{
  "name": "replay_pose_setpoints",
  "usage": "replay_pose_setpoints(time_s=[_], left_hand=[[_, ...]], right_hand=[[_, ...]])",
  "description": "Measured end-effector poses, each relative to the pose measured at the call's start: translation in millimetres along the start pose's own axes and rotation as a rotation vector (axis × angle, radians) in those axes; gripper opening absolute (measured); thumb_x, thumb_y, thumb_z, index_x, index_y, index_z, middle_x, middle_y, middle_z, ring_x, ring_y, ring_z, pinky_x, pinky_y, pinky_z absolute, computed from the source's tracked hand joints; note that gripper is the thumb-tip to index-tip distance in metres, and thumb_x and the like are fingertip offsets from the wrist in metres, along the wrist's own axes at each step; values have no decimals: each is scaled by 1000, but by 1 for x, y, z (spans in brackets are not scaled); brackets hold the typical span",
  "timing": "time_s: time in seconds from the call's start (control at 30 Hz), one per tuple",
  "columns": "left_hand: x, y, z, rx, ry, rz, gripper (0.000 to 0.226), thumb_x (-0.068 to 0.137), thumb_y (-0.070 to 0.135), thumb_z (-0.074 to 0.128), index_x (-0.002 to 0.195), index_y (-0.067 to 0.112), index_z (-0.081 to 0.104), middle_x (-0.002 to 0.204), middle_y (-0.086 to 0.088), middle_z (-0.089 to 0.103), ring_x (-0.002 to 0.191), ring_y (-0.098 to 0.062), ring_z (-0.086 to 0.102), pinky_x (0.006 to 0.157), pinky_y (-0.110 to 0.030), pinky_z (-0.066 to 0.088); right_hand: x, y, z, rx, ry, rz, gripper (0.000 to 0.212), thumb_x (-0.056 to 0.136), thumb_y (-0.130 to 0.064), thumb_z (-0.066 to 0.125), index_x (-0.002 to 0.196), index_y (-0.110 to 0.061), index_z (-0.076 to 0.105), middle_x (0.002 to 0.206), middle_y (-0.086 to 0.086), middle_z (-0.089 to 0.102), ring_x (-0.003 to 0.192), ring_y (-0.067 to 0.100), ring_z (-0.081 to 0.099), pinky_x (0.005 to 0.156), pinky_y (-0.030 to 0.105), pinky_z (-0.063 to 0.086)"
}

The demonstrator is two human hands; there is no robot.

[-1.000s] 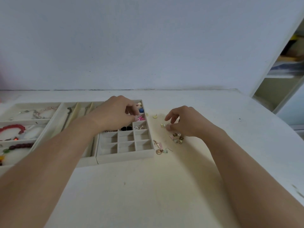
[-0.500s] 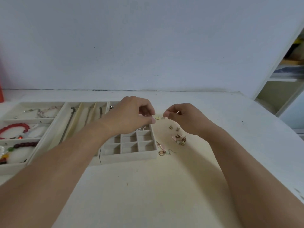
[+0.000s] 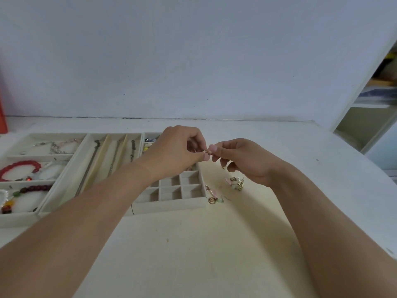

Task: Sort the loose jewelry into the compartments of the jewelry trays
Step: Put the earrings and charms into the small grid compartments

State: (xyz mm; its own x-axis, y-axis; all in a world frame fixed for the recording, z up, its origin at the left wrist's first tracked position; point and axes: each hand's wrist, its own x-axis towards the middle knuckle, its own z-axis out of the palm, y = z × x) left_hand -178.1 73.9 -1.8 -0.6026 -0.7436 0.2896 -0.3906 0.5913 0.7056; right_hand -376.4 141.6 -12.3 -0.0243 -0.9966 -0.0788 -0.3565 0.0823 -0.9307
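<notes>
While both hands meet above the grid tray, the lines run left to right:

Bracelet tray (image 3: 32,214): far left of the grip; red and dark bead bracelets lie in its wide bays, probably because they need the room.
Chain tray (image 3: 71,190): left of the grip; chains lie straight in long slots, likely to keep them untangled.
Grid tray (image 3: 169,204): under and just below the grip; its near cells look vacant, ready for small pieces.
Left hand (image 3: 171,153): fingers curled, thumb and forefinger pinching a small gold earring (image 3: 207,152).
Right hand (image 3: 242,162): pinches the same earring from the other side, perhaps fitting or passing it.
Loose earrings (image 3: 235,183): below the grip, on the desk (image 3: 193,254) just right of the grid tray, unsorted.
Desk: pale, matte, lightly scuffed.
Room: plain white wall behind; open shelf (image 3: 369,117) at far right.
</notes>
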Motion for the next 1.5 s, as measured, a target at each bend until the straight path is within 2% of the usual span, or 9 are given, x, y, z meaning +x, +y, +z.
replay_pose_setpoints(time_s=[0.13,0.3,0.47,0.57,0.73,0.97,1.07,1.27,1.5], left_hand=[[0,1,0,-31,-2,-3,14,80,20,83,79,25,70,71,7,73,63,-8,67,68,-28,56],[1,-2,-1,-4,-24,-8,12,82,16,81,79,25,73,70,7,72,66,-16,69,65,-24,55],[2,-6,-2,33,-29,-39,10,84,15,79,87,24,80,78,5,75,74,-6,68,74,-19,53],[2,-8,-2,39,-40,-59,10,85,15,77,88,24,79,80,5,75,76,-6,69,75,-18,54],[2,-8,-2,37,-39,-70,6,84,19,80,85,25,78,79,5,74,74,-8,69,74,-22,56],[1,-9,-3,26,-45,-74,11,78,17,85,81,24,77,75,4,74,72,-10,69,71,-22,56],[2,-10,-2,55,-41,-85,11,78,21,86,79,25,76,74,5,74,70,-7,69,68,-20,56],[1,-10,-3,35,-46,-112,10,83,25,82,82,23,72,70,10,75,67,-2,68,54,1,40],[0,-7,-2,58,-102,-79,5,84,18,81,86,22,78,72,6,75,65,-3,70,62,-11,50]], right_hand=[[0,0,-2,-3,-3,12,32,94,-43,67,96,-13,79,85,-8,66,73,10,50,65,26,39],[-1,0,-10,-22,111,11,21,95,-43,66,98,-28,81,85,-12,69,76,10,52,69,27,41],[0,9,-27,-270,338,13,3,89,-31,76,90,-29,77,79,-11,68,49,2,48,48,12,36],[1,16,-30,-507,323,62,5,87,-30,78,90,-33,75,84,-11,66,57,0,55,52,14,38],[2,19,-29,-575,256,125,2,87,-29,78,87,-30,79,91,-6,72,79,14,65,60,21,43],[-13,10,-48,-697,54,195,11,74,-46,86,80,-41,78,78,-19,69,68,-4,60,62,20,39],[-14,11,-43,-718,-20,224,13,74,-42,86,83,-42,77,75,-23,69,63,-8,58,63,20,37],[-11,12,-34,-719,-18,196,10,71,-45,84,77,-42,77,70,-25,66,56,-12,54,59,20,36],[-8,12,-25,-704,5,161,19,72,-50,85,75,-33,77,74,-14,72,64,1,59,62,23,44]])
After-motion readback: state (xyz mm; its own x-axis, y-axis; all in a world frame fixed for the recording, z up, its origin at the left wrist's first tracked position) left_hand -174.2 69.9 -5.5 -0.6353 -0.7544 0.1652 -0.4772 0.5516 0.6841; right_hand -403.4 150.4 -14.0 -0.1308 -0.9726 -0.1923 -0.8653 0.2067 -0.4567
